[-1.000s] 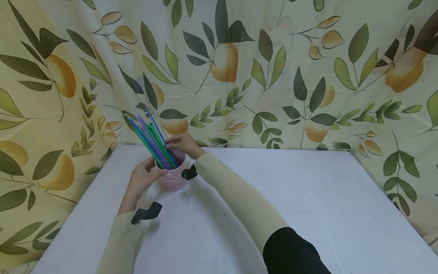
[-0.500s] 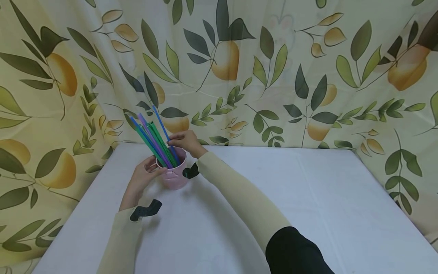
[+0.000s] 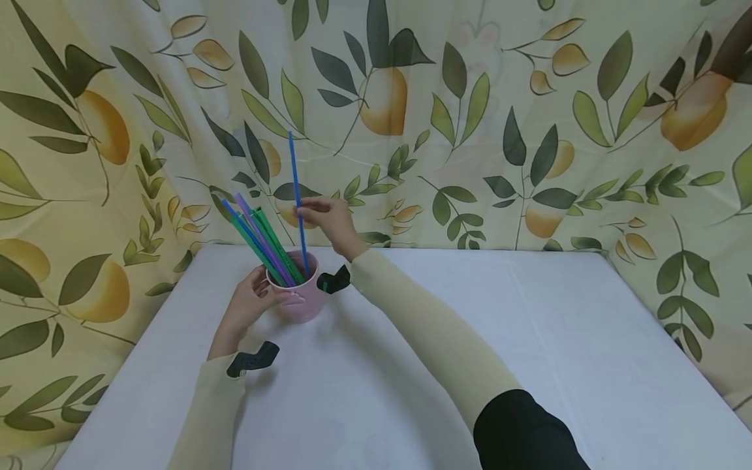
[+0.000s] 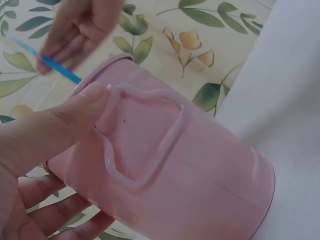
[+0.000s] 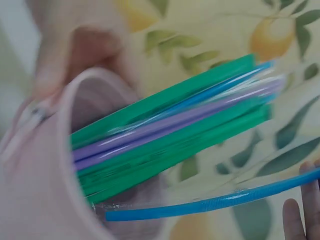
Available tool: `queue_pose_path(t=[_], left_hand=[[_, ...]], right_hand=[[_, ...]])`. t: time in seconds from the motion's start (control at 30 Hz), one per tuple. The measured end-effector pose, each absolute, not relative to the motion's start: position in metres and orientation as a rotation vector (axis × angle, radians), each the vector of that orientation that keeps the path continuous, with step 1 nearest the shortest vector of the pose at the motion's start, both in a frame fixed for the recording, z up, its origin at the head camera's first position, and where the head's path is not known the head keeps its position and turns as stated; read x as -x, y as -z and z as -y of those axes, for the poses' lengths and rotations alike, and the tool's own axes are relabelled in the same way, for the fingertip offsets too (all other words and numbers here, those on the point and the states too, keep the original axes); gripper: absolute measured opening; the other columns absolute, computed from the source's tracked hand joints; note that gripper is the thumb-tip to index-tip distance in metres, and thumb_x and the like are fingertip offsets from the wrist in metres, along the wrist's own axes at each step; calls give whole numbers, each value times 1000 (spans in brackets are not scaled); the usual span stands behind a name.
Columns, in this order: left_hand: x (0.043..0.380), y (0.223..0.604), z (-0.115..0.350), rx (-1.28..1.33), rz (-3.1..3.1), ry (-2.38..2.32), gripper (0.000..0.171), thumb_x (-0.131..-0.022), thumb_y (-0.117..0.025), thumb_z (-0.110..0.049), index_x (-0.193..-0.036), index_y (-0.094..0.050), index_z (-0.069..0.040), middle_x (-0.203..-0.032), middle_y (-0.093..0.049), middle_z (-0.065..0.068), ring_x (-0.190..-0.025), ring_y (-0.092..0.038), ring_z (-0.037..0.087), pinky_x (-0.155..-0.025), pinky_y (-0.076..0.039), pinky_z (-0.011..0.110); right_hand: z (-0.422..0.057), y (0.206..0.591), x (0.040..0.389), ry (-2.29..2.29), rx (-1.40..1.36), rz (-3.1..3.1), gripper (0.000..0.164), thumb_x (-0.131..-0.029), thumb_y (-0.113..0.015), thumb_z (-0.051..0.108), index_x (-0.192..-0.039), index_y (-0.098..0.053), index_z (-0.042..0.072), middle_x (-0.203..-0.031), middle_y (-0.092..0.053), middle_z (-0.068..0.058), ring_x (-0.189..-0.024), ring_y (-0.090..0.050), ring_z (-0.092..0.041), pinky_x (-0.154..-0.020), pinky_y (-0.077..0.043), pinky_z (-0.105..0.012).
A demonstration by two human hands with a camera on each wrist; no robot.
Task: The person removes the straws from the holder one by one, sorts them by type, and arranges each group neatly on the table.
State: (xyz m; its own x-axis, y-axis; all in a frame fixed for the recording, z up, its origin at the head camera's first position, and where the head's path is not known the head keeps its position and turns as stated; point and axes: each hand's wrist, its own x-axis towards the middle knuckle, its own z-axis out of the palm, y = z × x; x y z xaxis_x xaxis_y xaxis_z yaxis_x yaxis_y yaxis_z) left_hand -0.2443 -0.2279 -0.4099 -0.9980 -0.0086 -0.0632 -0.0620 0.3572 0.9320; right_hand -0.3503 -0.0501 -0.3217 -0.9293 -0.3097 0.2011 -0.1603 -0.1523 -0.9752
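A pink cup (image 3: 304, 308) with a wire handle (image 4: 170, 142) on its side stands near the table's far left edge. My left hand (image 3: 243, 308) grips it at the rim, with the thumb over the near side and the other fingers behind. Green, purple and blue drinking straws (image 5: 175, 120) lean to the left out of the cup. With thumb and fingertips my right hand (image 3: 331, 222) pinches a single blue straw (image 3: 296, 171) above the cup, nearly upright. The lower end of that straw, with a ribbed section, shows at the cup's mouth in the right wrist view.
The table (image 3: 446, 313) has a white cover. Behind it hangs a curtain (image 3: 411, 189) printed with leaves and orange fruit, close to the far edge. Black bands (image 3: 254, 359) show at both wrists.
My right hand has risen, drawing the blue straw up and away from the others; it now stands more upright. The left hand and the cup have stayed almost still.
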Motion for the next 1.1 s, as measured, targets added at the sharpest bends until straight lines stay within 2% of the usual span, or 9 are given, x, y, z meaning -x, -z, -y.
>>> queue_pose_path(t=[0.07, 0.23, 0.43, 0.53, 0.7, 0.8, 0.97, 1.1], left_hand=[[244, 410, 227, 71, -2570, -1722, 90, -81, -73, -32, -150, -18, -10, -155, -23, 16, -143, -24, 36, -117, -24, 48], [243, 410, 226, 86, -2597, -1684, 92, -80, -74, -36, -150, -19, -13, -155, -25, 15, -142, -25, 36, -116, -26, 50], [242, 410, 228, 74, -2589, -1685, 93, -80, -73, -37, -151, -18, -12, -155, -25, 15, -142, -26, 36, -117, -26, 49], [242, 410, 230, 65, -2584, -1692, 92, -81, -73, -36, -150, -19, -11, -154, -25, 16, -142, -26, 35, -117, -26, 49], [242, 410, 231, 77, -2590, -1686, 92, -80, -73, -38, -150, -19, -11, -155, -25, 16, -142, -26, 35, -116, -27, 49], [242, 409, 230, 97, -2597, -1669, 93, -80, -72, -40, -151, -18, -12, -154, -26, 16, -141, -27, 35, -116, -28, 49], [243, 407, 228, 72, -2589, -1673, 91, -82, -71, -35, -151, -16, -11, -154, -25, 17, -142, -26, 36, -116, -27, 49], [243, 407, 228, 51, -2575, -1684, 90, -83, -71, -31, -151, -15, -12, -155, -24, 17, -142, -25, 36, -116, -27, 48]], right_hand=[[46, 311, 349, 2290, 576, -1950, 29, -88, -61, 4, -114, -62, -8, -106, -69, -21, -94, -70, -21, -96, -51, -40], [31, 284, 340, 2371, 615, -1864, 30, -89, -60, 3, -117, -60, -8, -109, -69, -20, -100, -68, -27, -93, -54, -34], [4, 263, 326, 2385, 651, -1855, 30, -88, -60, 2, -116, -61, -8, -107, -69, -18, -99, -69, -27, -92, -54, -38], [-13, 257, 318, 2375, 668, -1889, 29, -87, -62, 2, -115, -62, -7, -101, -71, -12, -95, -70, -23, -90, -55, -38], [-40, 254, 302, 2339, 689, -1939, 27, -87, -63, 3, -112, -63, -6, -92, -72, -2, -92, -70, -20, -89, -55, -36], [-56, 256, 293, 2286, 711, -1981, 25, -87, -63, 3, -110, -64, -6, -93, -73, -4, -91, -71, -19, -88, -56, -35], [-83, 267, 279, 2135, 707, -2076, 22, -85, -65, 3, -106, -67, -5, -90, -74, -2, -86, -72, -16, -85, -57, -35], [-102, 277, 274, 2009, 666, -2170, 27, -84, -66, 1, -109, -64, -9, -87, -74, 2, -84, -72, -15, -83, -58, -34]])
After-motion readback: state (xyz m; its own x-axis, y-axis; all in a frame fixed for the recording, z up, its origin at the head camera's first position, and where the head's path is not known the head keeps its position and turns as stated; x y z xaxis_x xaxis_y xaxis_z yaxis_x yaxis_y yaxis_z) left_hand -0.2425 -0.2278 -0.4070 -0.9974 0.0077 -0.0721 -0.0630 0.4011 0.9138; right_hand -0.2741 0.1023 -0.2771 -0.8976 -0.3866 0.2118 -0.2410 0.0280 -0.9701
